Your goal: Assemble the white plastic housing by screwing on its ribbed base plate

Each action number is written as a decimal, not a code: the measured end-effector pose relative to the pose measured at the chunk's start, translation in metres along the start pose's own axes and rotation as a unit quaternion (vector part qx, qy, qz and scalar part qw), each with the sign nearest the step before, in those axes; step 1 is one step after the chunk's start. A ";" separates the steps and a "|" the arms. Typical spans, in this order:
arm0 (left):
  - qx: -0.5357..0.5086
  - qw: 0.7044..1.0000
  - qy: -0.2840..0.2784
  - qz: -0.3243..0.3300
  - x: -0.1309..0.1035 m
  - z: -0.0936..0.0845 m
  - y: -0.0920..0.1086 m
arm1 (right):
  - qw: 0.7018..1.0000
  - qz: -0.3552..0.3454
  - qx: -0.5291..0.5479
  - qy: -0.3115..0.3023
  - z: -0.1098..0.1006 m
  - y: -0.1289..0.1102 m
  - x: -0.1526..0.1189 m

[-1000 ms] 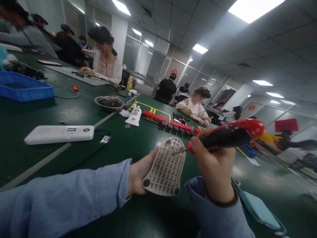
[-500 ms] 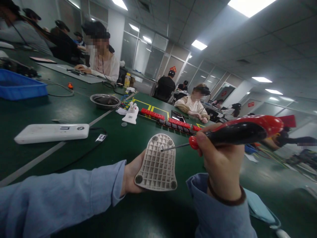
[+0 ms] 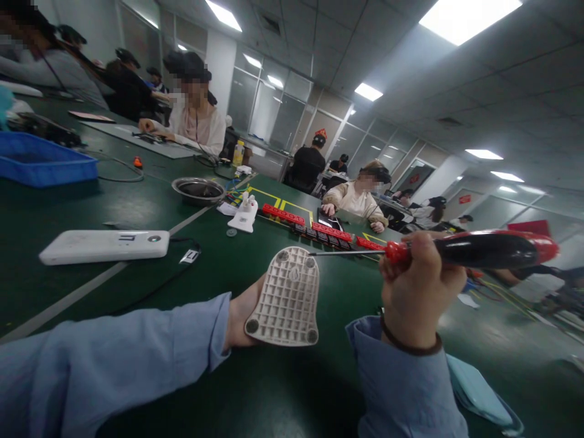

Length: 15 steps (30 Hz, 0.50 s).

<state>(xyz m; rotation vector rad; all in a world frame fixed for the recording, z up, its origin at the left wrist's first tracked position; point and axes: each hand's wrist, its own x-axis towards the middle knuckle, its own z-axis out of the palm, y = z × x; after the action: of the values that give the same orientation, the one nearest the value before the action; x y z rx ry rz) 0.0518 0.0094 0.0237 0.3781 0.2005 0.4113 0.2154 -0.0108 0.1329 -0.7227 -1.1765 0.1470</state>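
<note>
My left hand (image 3: 247, 313) grips a white plastic base plate (image 3: 288, 304) from its left side, underside facing me. A grid of ribs covers that face, with a round dark pad in each corner. My fingers behind the plate are hidden. A red and black screwdriver (image 3: 479, 249) is held in my closed right hand (image 3: 417, 289), its thin shaft pointing left. The tip is at the plate's upper right corner, by the round pad there; whether it touches I cannot tell.
On the green table (image 3: 191, 377) are a white power bank (image 3: 107, 246) with a cable, a metal bowl (image 3: 198, 190), a blue tray (image 3: 45, 167), a white plastic part (image 3: 244, 214), red socket strips (image 3: 331, 232) and a light blue case (image 3: 479, 389). Co-workers sit across the table.
The screwdriver tip has left the hole in the plate's upper middle and moved to the upper right corner. My right hand has shifted right, and the screwdriver lies more level.
</note>
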 end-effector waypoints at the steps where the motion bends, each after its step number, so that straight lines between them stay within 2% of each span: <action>1: 0.030 0.999 0.008 0.017 0.000 -0.006 0.003 | 1.000 0.012 0.003 -0.005 -0.003 0.005 0.004; 4: 0.161 0.983 0.050 0.072 0.000 -0.028 0.016 | 0.992 0.071 -0.053 -0.087 -0.013 0.028 0.015; 6: 0.260 0.958 0.078 0.093 0.000 -0.040 0.024 | 0.970 0.106 -0.129 -0.175 -0.017 0.053 0.014; 8: 0.350 0.926 0.078 0.121 0.001 -0.050 0.029 | 0.940 0.107 -0.203 -0.251 -0.016 0.080 0.003; 9: 0.390 0.908 0.070 0.136 0.001 -0.053 0.030 | 0.918 0.083 -0.244 -0.301 -0.014 0.093 -0.005; 11: 0.468 0.868 0.051 0.157 0.001 -0.056 0.030 | 0.842 0.022 -0.334 -0.422 -0.008 0.115 -0.026; 13: 0.537 0.827 0.049 0.156 0.000 -0.057 0.030 | 0.794 0.009 -0.363 -0.487 -0.002 0.130 -0.047; 15: 0.591 0.790 0.049 0.155 -0.004 -0.056 0.028 | 0.772 0.018 -0.370 -0.516 0.001 0.139 -0.063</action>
<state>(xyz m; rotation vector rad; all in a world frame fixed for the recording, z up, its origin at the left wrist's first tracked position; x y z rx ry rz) 0.0238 0.0496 -0.0160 1.6585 0.4981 0.5986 0.2251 0.0673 0.0018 -1.4502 -2.3462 0.1049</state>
